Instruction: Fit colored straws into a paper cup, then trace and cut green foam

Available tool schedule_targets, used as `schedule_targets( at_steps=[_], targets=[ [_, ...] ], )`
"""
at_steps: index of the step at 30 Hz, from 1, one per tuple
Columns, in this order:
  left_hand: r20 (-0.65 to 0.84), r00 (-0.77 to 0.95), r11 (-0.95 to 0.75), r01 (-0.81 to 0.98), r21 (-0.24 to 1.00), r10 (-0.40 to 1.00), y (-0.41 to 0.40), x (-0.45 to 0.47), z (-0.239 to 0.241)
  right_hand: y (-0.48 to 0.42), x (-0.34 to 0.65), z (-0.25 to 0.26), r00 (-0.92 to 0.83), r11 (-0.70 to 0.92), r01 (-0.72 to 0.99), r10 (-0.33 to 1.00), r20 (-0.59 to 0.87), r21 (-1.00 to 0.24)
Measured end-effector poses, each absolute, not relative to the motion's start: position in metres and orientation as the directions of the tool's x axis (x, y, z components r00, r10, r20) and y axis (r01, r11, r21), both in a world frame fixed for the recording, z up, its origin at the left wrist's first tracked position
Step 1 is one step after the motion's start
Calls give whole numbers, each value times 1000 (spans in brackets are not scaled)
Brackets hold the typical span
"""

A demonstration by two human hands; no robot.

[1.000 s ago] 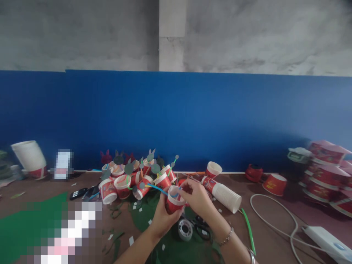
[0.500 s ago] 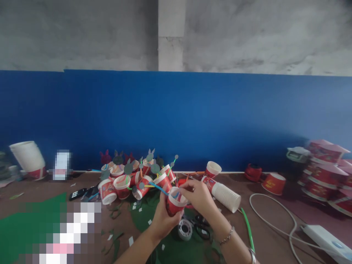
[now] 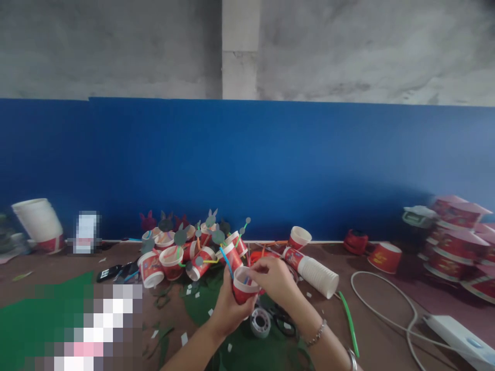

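My left hand (image 3: 229, 301) is wrapped round a red and white paper cup (image 3: 243, 294), its mouth tilted up toward me. A blue straw (image 3: 226, 260) slants up from the cup's left side, and a bluish piece of it shows inside. With fingertips pinched together just inside the rim, my right hand (image 3: 273, 278) grips the straw's inner end, which the fingers partly hide. Behind the cup lie several finished-looking cups (image 3: 171, 256) with coloured straws and grey round or rabbit-eared cutouts (image 3: 211, 220). Below the hands is a roll of tape (image 3: 260, 323).
Black-handled scissors (image 3: 285, 324) lie beside the tape. Nested cups (image 3: 319, 276) lie to the right, near a green straw (image 3: 349, 324). A white cable (image 3: 381, 274) loops toward a white power strip (image 3: 460, 340). Red boxes or tubs (image 3: 452, 247) are stacked far right; scraps litter the brown table.
The blue straw has swung from a flatter leftward slant to a steeper one. My right fingertips have moved slightly left and down into the cup. My left hand still holds the cup.
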State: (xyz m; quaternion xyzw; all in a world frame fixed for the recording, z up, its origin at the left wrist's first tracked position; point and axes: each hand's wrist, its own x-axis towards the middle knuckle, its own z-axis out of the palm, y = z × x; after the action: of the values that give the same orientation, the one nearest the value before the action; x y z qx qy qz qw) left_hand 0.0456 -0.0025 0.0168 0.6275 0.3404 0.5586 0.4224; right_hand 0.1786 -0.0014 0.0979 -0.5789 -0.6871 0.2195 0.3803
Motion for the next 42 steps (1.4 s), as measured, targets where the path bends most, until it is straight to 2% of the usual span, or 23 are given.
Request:
schedule_targets(
  at_steps=[3,8,12,16,19,21,23,25,27,30,34,38,42],
  targets=[
    [422,118,-419,-50,907,899,-2,45,17,0,179,96,27,264,595,937,348,-759],
    [408,127,-406,-42,913,904,0,45,12,2,181,95,-132,349,605,930,343,-715],
    [402,67,-396,-85,914,913,0,47,12,0,180,95,-39,360,626,900,433,-692],
    [358,39,-351,-126,928,933,2,44,18,1,180,95,-115,410,622,891,440,-667],
    [310,-93,-323,-201,925,946,9,38,24,5,187,97,31,396,580,862,505,-712],
    [240,-204,-290,-269,919,949,16,34,27,7,190,97,81,293,620,899,430,-728],
    [181,-291,-273,-317,908,940,21,31,29,6,190,92,-66,221,710,966,250,-668],
    [165,-351,-287,-332,899,922,24,30,30,3,183,83,-262,256,748,962,81,-613],
    [178,-373,-309,-326,893,911,25,31,30,1,172,70,-315,264,723,949,36,-639],
    [194,-373,-319,-311,895,907,25,31,29,2,156,52,-326,184,523,945,3,-832],
    [179,-374,-305,-310,900,910,26,32,27,8,147,36,-351,87,239,936,-3,-967],
    [102,-331,-208,-302,931,938,23,36,26,14,143,30,-204,-33,22,978,-36,-999],
    [107,-292,-202,-321,925,951,20,40,30,14,139,29,-182,-45,-17,982,-41,-999]
  ],
)
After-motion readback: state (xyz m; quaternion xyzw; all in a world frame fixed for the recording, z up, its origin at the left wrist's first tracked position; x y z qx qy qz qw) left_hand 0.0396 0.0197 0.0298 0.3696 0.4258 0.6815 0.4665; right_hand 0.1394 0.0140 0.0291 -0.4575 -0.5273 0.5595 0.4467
